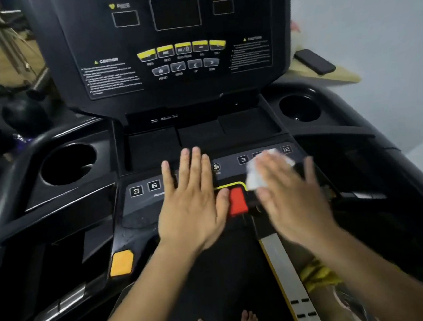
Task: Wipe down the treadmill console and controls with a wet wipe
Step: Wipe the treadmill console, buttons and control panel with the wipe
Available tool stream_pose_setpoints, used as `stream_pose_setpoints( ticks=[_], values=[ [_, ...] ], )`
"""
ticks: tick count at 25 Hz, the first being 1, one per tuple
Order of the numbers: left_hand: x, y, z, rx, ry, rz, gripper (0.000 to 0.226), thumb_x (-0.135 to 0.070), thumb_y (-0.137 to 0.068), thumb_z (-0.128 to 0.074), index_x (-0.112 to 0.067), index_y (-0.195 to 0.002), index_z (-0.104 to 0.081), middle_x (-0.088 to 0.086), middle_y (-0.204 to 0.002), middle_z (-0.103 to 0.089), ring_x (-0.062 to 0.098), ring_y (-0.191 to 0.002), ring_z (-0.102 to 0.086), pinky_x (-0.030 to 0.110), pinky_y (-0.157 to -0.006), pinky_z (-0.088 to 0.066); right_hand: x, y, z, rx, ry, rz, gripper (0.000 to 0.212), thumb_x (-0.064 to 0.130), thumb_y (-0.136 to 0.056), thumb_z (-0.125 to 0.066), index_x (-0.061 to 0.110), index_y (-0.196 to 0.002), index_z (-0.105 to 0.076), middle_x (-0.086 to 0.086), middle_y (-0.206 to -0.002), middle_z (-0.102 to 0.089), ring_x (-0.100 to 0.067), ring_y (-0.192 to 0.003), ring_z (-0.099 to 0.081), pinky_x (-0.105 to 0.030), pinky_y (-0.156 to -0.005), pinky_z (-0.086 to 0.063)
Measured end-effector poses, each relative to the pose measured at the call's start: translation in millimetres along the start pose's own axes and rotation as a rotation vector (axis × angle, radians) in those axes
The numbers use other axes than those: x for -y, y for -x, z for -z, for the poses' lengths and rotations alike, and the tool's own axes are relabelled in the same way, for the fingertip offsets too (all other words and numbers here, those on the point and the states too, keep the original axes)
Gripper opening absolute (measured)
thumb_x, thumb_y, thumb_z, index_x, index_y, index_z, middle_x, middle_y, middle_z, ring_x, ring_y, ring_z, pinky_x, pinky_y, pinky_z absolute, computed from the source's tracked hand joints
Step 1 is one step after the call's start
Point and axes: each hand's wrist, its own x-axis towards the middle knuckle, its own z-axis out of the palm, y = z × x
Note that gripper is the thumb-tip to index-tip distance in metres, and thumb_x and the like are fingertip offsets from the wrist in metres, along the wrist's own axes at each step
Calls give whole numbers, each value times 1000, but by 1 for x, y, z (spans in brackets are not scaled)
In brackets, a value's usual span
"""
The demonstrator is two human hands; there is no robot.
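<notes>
One crumpled white wipe (260, 172) under right hand (290, 194).

Dim, soft picture; right hand (289, 194) motion-blurred, edges bowed by wide lens.

The console (170, 51) is black and stands tilted back at 12 o'clock, its screens dark, with yellow and grey buttons in two rows. Below it the control strip (144, 189) carries numbered keys and a red stop key (237, 201). A white crumpled wipe (257, 174) lies pressed on the strip at 3 o'clock.
</notes>
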Motion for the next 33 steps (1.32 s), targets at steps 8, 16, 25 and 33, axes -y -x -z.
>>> stream_pose_setpoints(
  ticks=[8, 16, 25, 33],
  values=[
    [-2, 0, 1, -21, -21, 3, 72, -50, -99, -13, -3, -153, -24, 17, -161, -21, 29, -152, -10, 59, -121, -3, -39, -33, 0, 13, -232, -392, 60, 50, -99, -19, 13, -146, -30, -10, -135, -54, -30, -118, -55, -54, -113, -29],
    [-6, -1, 1, -57, -4, -8, 72, -49, -99, -18, 0, -151, -27, 17, -160, -25, 29, -151, -15, 60, -120, -5, -30, 7, 5, -7, -77, -217, 69, 56, -98, -24, 11, -151, -23, -11, -156, -28, -28, -143, -28, -47, -116, -27],
    [-7, -3, 0, -60, -16, 6, 71, -49, -99, -18, -2, -152, -28, 16, -161, -25, 28, -152, -15, 60, -120, -4, -24, 1, 0, -10, -54, -208, 72, 60, -96, -8, 19, -154, -18, -3, -162, -14, -21, -150, -5, -60, -117, 3],
    [-5, 0, 0, -90, 33, -12, 70, -52, -100, -20, -5, -151, -30, 14, -160, -28, 26, -151, -16, 59, -120, -6, 16, 6, -2, -20, -38, 172, 58, 50, -100, -26, 26, -153, -20, 6, -162, -15, -11, -149, -1, -63, -115, -2]
  ],
)
